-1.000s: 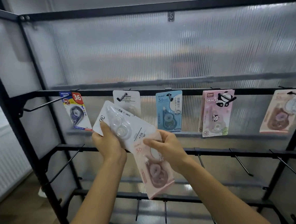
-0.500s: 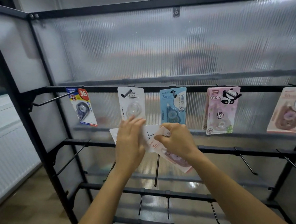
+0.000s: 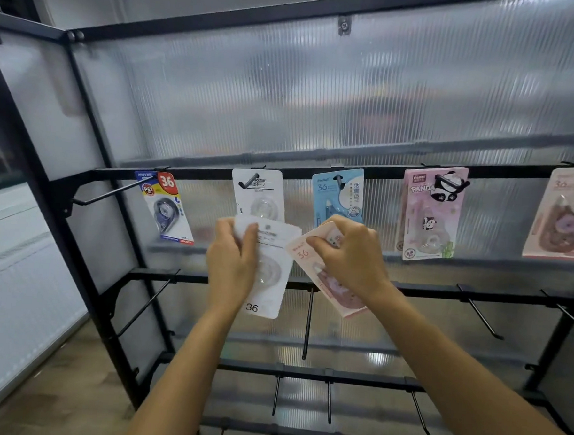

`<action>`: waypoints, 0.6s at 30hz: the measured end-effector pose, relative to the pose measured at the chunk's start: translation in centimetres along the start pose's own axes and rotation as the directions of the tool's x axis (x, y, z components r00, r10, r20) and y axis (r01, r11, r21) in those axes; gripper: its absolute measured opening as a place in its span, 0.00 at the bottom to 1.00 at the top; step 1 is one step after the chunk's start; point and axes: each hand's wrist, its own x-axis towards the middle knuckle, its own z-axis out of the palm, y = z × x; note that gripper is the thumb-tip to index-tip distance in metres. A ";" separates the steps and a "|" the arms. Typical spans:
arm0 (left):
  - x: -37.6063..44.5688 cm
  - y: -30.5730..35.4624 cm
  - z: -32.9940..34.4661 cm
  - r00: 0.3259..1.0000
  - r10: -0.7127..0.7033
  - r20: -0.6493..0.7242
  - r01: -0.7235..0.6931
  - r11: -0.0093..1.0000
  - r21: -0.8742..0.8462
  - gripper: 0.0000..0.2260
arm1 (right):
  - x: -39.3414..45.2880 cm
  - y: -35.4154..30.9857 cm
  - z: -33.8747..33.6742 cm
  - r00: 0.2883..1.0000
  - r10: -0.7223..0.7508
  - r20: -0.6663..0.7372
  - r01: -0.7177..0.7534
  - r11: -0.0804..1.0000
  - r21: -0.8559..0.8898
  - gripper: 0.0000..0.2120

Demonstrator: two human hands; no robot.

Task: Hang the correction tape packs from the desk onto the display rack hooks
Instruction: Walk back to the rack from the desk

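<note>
Correction tape packs were split between the hands and the rack. The left hand [image 3: 231,264] gripped a white pack [image 3: 271,276] by its left edge, thumb curled over the front near the top, the card upright with "36" printed at its foot. The right hand [image 3: 350,257] pinched a pink pack [image 3: 322,275] at its upper end, fingers curled over the card, which slanted down toward the right. The two packs sat just beside each other, their top corners close, both held in front of the black display rack [image 3: 90,207] at about the height of its second rail.

On the top rail five more packs hung from hooks: a blue and red pack [image 3: 166,207] at the left, tilted; a white hanging pack [image 3: 258,196] partly hidden behind the held white one; a light blue pack [image 3: 338,195] just above the right hand; a pink panda pack [image 3: 430,215]; and a pale pink pack [image 3: 563,215] at the right edge. An empty hook [image 3: 307,321] on the second rail stuck out below and between the hands. Ribbed clear panels [image 3: 318,92] backed the rack.
</note>
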 end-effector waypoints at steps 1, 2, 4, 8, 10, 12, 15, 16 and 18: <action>0.6 0.0 -0.3 0.997 -0.048 -0.055 0.047 0.999 -0.028 0.09 | -0.1 0.0 -0.1 1.000 0.012 0.000 -0.012 0.999 0.029 0.09; 1.3 0.1 -0.6 0.991 -0.087 -0.106 0.082 0.995 -0.053 0.10 | -0.2 -0.1 -0.1 1.000 0.023 0.005 -0.023 0.999 0.048 0.08; 2.9 0.2 -1.0 0.970 -0.165 -0.179 0.148 0.984 -0.102 0.12 | -0.4 -0.1 0.1 0.999 0.033 0.023 -0.034 0.997 0.064 0.08; 5.7 0.5 -1.3 0.940 -0.267 -0.210 0.247 0.962 -0.120 0.13 | -0.7 0.1 0.7 0.997 0.048 0.061 -0.053 0.996 0.077 0.08; 6.3 0.4 -1.3 0.941 -0.280 -0.191 0.261 0.958 -0.119 0.13 | -0.9 0.3 0.9 0.996 0.048 0.073 -0.054 0.995 0.081 0.09; 6.4 0.2 -1.3 0.945 -0.279 -0.169 0.260 0.957 -0.129 0.13 | -1.0 0.5 0.9 0.996 0.053 0.077 -0.060 0.994 0.093 0.09; 6.3 0.1 -1.2 0.951 -0.264 -0.163 0.243 0.960 -0.137 0.12 | -1.1 0.9 1.0 0.995 0.063 0.075 -0.070 0.993 0.099 0.09; 6.3 0.2 -1.1 0.951 -0.261 -0.163 0.239 0.961 -0.142 0.12 | -1.2 1.0 1.0 0.995 0.065 0.073 -0.073 0.992 0.104 0.08; 6.4 0.3 -1.1 0.953 -0.258 -0.160 0.236 0.961 -0.145 0.12 | -1.2 1.2 1.0 0.995 0.071 0.075 -0.080 0.989 0.124 0.08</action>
